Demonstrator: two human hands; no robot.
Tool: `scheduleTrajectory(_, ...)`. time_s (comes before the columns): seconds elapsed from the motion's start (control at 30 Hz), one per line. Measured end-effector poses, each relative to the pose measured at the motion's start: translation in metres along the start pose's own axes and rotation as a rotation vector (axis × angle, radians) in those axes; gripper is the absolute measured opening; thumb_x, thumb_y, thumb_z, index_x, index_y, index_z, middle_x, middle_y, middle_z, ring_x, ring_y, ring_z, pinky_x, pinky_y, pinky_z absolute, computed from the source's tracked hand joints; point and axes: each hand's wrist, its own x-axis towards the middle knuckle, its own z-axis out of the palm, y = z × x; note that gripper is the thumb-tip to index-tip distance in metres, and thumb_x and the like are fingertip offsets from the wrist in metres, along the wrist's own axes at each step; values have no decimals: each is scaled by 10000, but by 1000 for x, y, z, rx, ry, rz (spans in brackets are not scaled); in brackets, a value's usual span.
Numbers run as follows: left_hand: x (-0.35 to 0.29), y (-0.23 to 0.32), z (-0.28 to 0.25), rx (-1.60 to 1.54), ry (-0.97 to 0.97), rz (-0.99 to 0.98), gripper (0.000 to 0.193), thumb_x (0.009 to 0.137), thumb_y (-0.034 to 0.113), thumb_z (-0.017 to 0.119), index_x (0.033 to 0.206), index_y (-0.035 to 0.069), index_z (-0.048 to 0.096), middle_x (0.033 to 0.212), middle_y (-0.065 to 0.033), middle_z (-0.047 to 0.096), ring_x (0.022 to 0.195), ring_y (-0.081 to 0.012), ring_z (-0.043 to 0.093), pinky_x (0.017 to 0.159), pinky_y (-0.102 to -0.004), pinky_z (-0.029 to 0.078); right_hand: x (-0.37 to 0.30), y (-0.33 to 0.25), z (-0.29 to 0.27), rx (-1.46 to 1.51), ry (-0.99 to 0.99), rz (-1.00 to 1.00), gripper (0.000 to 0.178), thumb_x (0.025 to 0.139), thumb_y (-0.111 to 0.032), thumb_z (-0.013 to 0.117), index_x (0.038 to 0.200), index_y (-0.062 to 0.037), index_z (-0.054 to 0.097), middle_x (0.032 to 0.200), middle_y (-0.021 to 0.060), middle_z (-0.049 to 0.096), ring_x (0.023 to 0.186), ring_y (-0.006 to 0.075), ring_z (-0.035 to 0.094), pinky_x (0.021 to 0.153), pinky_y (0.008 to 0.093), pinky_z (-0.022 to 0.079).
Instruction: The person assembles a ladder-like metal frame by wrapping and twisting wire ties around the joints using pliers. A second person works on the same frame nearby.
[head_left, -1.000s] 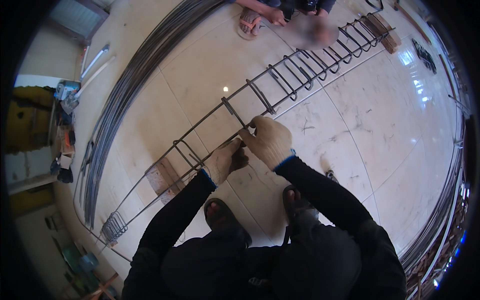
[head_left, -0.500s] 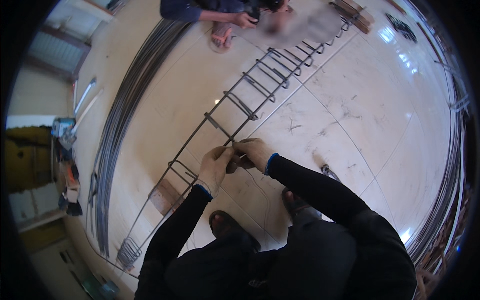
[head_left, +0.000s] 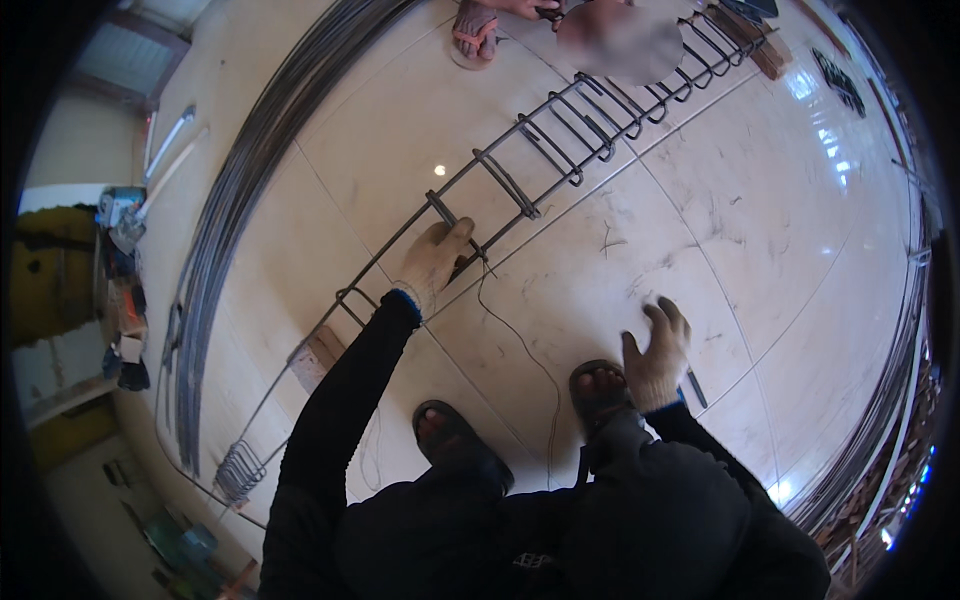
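Note:
A long frame of steel reinforcing bars (head_left: 512,185) with bent stirrups runs diagonally across the floor. My left hand (head_left: 432,262), in a light work glove, is closed around a stirrup (head_left: 440,207) where it crosses the near bar. From that crossing a thin tie wire (head_left: 520,343) trails over the tiles toward my feet. My right hand (head_left: 660,352), also gloved, is off the frame at the right with fingers apart. It hangs over a hand tool, whose dark handle (head_left: 697,388) shows beside the wrist; the rest is hidden beneath the hand.
A bundle of long rods (head_left: 255,185) curves along the left. Several loose stirrups (head_left: 240,470) are bunched at the frame's near end. Wood blocks (head_left: 318,357) lie under the frame. Another person's sandalled foot (head_left: 476,38) is at the far side. More rods (head_left: 850,470) line the right.
My right hand has left the wire at the crossing and moved right and down to the tool on the floor. The left hand has shifted slightly up onto the stirrup. The view has shifted too.

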Motion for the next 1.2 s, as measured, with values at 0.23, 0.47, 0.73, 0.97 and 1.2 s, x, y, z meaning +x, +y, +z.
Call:
scheduleTrajectory(0.23, 30, -23, 25, -45, 69, 85, 558, 985, 444, 706, 1271, -34, 664, 1097, -111, 715, 987, -189, 671, 904, -336, 535, -83, 93, -34, -283, -148, 29, 494, 748, -108, 866, 1181, -75, 631, 1386, 203, 584, 1284, 459, 541, 1059, 567, 465)
scheduleTrajectory(0.47, 10, -14, 16, -205, -8, 80, 563, 989, 421, 702, 1293, -50, 647, 1174, -139, 708, 1128, -227, 646, 1009, -366, 501, -70, 111, -35, -352, -218, 74, 317, 721, -26, 770, 1016, -67, 664, 1194, 174, 628, 1110, 420, 612, 918, 535, 528)
scheduleTrajectory(0.73, 6, -12, 10, -364, -79, 104, 587, 1027, 443, 682, 1365, -37, 648, 1229, -103, 723, 1129, -194, 659, 1010, -334, 516, -15, 82, -25, 476, -568, 455, 219, 813, 52, 660, 1024, -6, 680, 991, 145, 748, 829, 245, 740, 750, 367, 586)
scheduleTrajectory(0.97, 0, -9, 4, -367, -99, 108, 465, 1039, 418, 688, 1254, 7, 713, 1143, -74, 751, 1007, -141, 687, 917, -309, 542, 58, -76, -38, 742, -1146, 371, 627, 860, 50, 517, 1487, 69, 528, 1399, 187, 656, 1213, 288, 698, 1047, 407, 575)
scheduleTrajectory(1.2, 7, -12, 8, -312, -61, 101, 416, 1013, 388, 719, 1189, 11, 731, 1067, -44, 767, 917, -123, 679, 827, -306, 542, 103, -131, -28, 509, -1278, 249, 607, 898, 28, 521, 1506, 31, 517, 1434, 169, 638, 1251, 289, 684, 1055, 423, 566)
